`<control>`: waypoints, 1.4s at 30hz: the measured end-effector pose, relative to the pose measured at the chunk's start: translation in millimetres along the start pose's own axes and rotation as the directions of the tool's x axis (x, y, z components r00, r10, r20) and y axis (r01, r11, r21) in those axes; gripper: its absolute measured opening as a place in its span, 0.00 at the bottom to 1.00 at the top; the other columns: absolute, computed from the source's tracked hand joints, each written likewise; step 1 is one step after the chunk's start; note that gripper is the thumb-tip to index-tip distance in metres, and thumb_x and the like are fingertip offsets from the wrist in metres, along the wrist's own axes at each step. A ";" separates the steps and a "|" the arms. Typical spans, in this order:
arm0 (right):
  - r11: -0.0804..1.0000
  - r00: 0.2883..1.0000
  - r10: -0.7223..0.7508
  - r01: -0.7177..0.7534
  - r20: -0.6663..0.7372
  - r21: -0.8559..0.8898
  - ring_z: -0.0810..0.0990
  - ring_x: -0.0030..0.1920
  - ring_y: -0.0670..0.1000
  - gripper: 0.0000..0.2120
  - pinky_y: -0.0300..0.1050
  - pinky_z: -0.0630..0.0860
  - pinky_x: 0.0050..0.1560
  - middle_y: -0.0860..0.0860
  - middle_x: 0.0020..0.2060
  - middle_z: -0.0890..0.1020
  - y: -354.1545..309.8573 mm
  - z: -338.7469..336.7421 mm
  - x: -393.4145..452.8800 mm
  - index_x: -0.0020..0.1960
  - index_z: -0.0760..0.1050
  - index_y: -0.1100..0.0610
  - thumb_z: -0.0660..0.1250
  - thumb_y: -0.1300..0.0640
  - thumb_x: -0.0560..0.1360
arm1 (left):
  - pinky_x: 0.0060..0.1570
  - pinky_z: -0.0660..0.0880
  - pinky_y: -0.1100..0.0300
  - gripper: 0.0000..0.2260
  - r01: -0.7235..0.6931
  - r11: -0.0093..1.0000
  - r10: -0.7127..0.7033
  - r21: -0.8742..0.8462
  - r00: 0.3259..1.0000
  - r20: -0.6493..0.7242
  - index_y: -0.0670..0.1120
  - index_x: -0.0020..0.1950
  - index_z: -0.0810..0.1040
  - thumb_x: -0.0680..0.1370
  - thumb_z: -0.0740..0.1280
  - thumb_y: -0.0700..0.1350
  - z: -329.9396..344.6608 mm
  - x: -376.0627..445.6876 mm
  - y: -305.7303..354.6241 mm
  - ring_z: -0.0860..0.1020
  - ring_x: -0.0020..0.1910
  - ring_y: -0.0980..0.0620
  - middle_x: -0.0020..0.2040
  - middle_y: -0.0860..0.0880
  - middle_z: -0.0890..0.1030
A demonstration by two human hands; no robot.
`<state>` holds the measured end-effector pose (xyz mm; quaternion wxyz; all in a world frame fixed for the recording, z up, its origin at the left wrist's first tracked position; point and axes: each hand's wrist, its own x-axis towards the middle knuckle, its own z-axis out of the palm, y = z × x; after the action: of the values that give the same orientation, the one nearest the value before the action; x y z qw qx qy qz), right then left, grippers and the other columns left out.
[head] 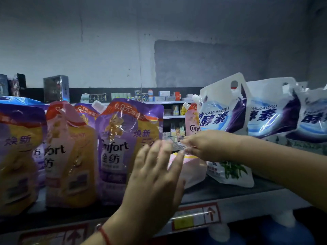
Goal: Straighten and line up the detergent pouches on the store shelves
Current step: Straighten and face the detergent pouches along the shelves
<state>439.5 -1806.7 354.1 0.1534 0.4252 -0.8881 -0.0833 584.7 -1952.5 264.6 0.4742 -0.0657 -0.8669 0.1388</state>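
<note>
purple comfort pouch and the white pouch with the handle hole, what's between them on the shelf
In the head view, a pink pouch stands between the purple Comfort pouch and the white pouch, partly hidden by the right hand and the left hand.

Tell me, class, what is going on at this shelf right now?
A person is tidying pouches on a store shelf. The left hand, fingers straight, is at the purple Comfort pouch. The right hand reaches into the gap beside the white pouch, over a pink pouch lying low.
</note>
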 end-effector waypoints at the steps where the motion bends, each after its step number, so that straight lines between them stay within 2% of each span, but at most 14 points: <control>1: 1.000 1.000 -0.004 0.004 0.025 -0.002 0.76 0.61 0.55 0.20 0.54 0.73 0.61 0.51 0.62 0.79 2.2 0.8 -0.2 0.65 0.72 0.50 0.52 0.42 0.82 | 0.55 0.75 0.44 0.24 -0.034 0.999 0.034 -0.031 0.999 0.027 0.45 0.66 0.77 0.74 0.63 0.55 5.5 5.6 7.7 0.78 0.58 0.39 0.62 0.41 0.78; 4: 0.999 0.999 -0.029 0.028 0.036 0.015 0.77 0.51 0.56 0.16 0.50 0.74 0.52 0.51 0.48 0.80 8.0 0.9 1.1 0.53 0.75 0.53 0.53 0.45 0.83 | 0.43 0.78 0.50 0.26 0.028 0.998 -0.015 -0.061 0.977 0.213 0.46 0.70 0.73 0.74 0.62 0.55 20.4 26.9 29.2 0.79 0.50 0.43 0.58 0.44 0.79; 7: 0.999 0.999 -0.035 0.036 0.023 -0.022 0.75 0.45 0.54 0.16 0.48 0.73 0.48 0.48 0.40 0.76 9.9 -3.0 7.8 0.47 0.74 0.53 0.52 0.47 0.83 | 0.57 0.73 0.50 0.31 0.190 0.981 -0.186 0.031 0.891 0.414 0.47 0.79 0.56 0.79 0.61 0.56 34.3 42.8 37.2 0.72 0.65 0.43 0.71 0.44 0.69; 9: 0.999 0.999 -0.030 0.029 0.037 0.015 0.75 0.48 0.55 0.16 0.49 0.75 0.52 0.51 0.46 0.79 3.9 -5.7 13.7 0.51 0.76 0.55 0.53 0.48 0.83 | 0.54 0.72 0.52 0.27 0.283 0.958 -0.266 0.037 0.838 0.477 0.48 0.76 0.59 0.80 0.61 0.55 37.3 45.3 33.6 0.73 0.63 0.43 0.66 0.45 0.73; 13: 0.995 0.996 0.013 -0.022 0.090 0.099 0.76 0.49 0.57 0.14 0.45 0.70 0.47 0.55 0.52 0.80 4.5 -2.8 25.2 0.59 0.77 0.58 0.56 0.52 0.83 | 0.44 0.71 0.53 0.08 0.263 0.963 -0.258 0.059 0.836 0.484 0.48 0.58 0.71 0.81 0.62 0.49 30.4 44.8 33.7 0.78 0.55 0.44 0.58 0.47 0.78; 16: 0.991 0.976 0.062 -0.085 0.207 0.102 0.75 0.46 0.56 0.17 0.43 0.69 0.45 0.56 0.48 0.79 -1.8 1.9 40.8 0.60 0.76 0.61 0.54 0.51 0.84 | 0.41 0.69 0.54 0.06 0.257 0.965 -0.247 0.045 0.843 0.478 0.51 0.57 0.67 0.82 0.60 0.50 16.0 31.8 32.6 0.78 0.54 0.45 0.58 0.50 0.76; 20: 0.976 0.910 0.109 -0.175 0.400 0.132 0.80 0.43 0.59 0.17 0.52 0.79 0.51 0.59 0.40 0.77 -13.6 20.4 70.3 0.63 0.73 0.64 0.53 0.55 0.84 | 0.40 0.65 0.54 0.09 0.324 0.946 -0.280 -0.013 0.834 0.476 0.54 0.49 0.59 0.82 0.59 0.54 -3.1 15.0 34.3 0.76 0.54 0.47 0.56 0.53 0.73; 23: 0.940 0.840 0.189 -0.304 0.509 0.153 0.79 0.40 0.57 0.19 0.47 0.78 0.42 0.63 0.53 0.82 -19.6 19.4 78.9 0.62 0.75 0.71 0.54 0.59 0.81 | 0.42 0.69 0.54 0.08 0.371 0.927 -0.304 -0.056 0.831 0.465 0.54 0.49 0.61 0.81 0.59 0.54 -9.8 10.7 34.3 0.76 0.53 0.48 0.55 0.55 0.72; 26: 0.839 0.749 0.253 -0.485 0.612 0.247 0.82 0.46 0.61 0.20 0.50 0.80 0.51 0.67 0.56 0.79 -19.7 21.5 80.5 0.62 0.70 0.76 0.58 0.63 0.75 | 0.45 0.73 0.51 0.06 0.395 0.916 -0.333 -0.066 0.844 0.419 0.53 0.52 0.65 0.81 0.60 0.53 -9.2 8.1 35.7 0.76 0.52 0.47 0.55 0.53 0.73; 28: 0.776 0.763 0.229 -0.518 0.605 0.360 0.80 0.46 0.61 0.14 0.50 0.78 0.54 0.65 0.49 0.81 -20.4 24.8 79.0 0.56 0.70 0.73 0.57 0.62 0.78 | 0.45 0.72 0.51 0.06 0.418 0.904 -0.352 -0.086 0.844 0.404 0.53 0.51 0.67 0.80 0.61 0.52 -8.6 7.5 35.3 0.76 0.51 0.47 0.54 0.54 0.73; 30: 0.735 0.771 0.222 -0.535 0.597 0.418 0.76 0.38 0.55 0.09 0.45 0.76 0.46 0.60 0.36 0.79 -22.4 25.7 77.2 0.48 0.70 0.65 0.58 0.58 0.81 | 0.45 0.72 0.52 0.07 0.448 0.885 -0.367 -0.125 0.838 0.404 0.53 0.50 0.68 0.78 0.64 0.53 -9.3 7.5 35.3 0.76 0.50 0.47 0.54 0.54 0.75; 34: 0.596 0.780 0.278 -0.598 0.560 0.536 0.69 0.29 0.51 0.16 0.40 0.70 0.33 0.55 0.35 0.70 -19.4 27.0 81.4 0.54 0.67 0.59 0.62 0.46 0.79 | 0.43 0.72 0.54 0.15 0.515 0.838 -0.402 -0.178 0.804 0.437 0.53 0.47 0.70 0.77 0.62 0.64 -9.0 9.4 36.9 0.75 0.47 0.53 0.49 0.55 0.75; 39: 0.472 0.844 0.269 -0.536 0.464 0.700 0.64 0.28 0.51 0.17 0.43 0.66 0.29 0.54 0.31 0.65 -26.8 19.5 72.9 0.36 0.65 0.58 0.61 0.52 0.81 | 0.43 0.67 0.53 0.23 0.705 0.666 -0.550 -0.243 0.684 0.479 0.52 0.42 0.68 0.75 0.49 0.71 -11.4 18.6 40.8 0.73 0.46 0.52 0.45 0.54 0.72; 42: 0.395 0.889 0.353 -0.425 0.293 0.814 0.67 0.26 0.49 0.16 0.39 0.65 0.26 0.53 0.29 0.70 -25.2 10.7 69.8 0.34 0.68 0.59 0.64 0.55 0.79 | 0.53 0.71 0.49 0.23 0.786 0.546 -0.597 -0.290 0.608 0.524 0.54 0.53 0.69 0.76 0.50 0.71 -9.1 27.2 37.5 0.73 0.55 0.47 0.55 0.50 0.73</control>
<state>413.0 -1876.7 351.0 -0.0965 0.2210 -0.8873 0.3932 576.9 -1908.5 279.8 0.2858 0.1968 -0.8949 -0.2805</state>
